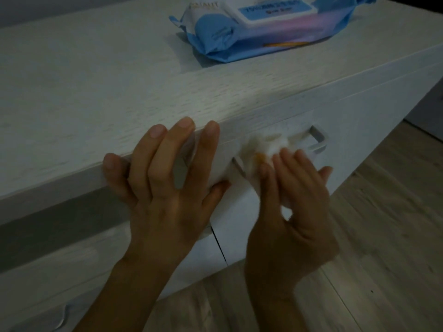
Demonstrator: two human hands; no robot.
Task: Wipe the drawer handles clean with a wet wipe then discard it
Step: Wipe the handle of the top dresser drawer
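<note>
item, wet wipe (266,144): bunched against the drawer handle (318,140), held in the right hand (294,200), blurred.
item, left hand (165,188): fingers spread, holding nothing, braced on the dresser top (96,92) edge.
risk, i judge: a loose hold drops the wipe, or the handle's far end gets missed.
nearby: wipes pack (263,27), well apart; i see nothing blocking the handle.

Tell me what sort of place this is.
Probably a room in a home, perhaps a bedroom: a white dresser with a drawer handle, a wipes pack on top, and a wood-look floor.
</note>
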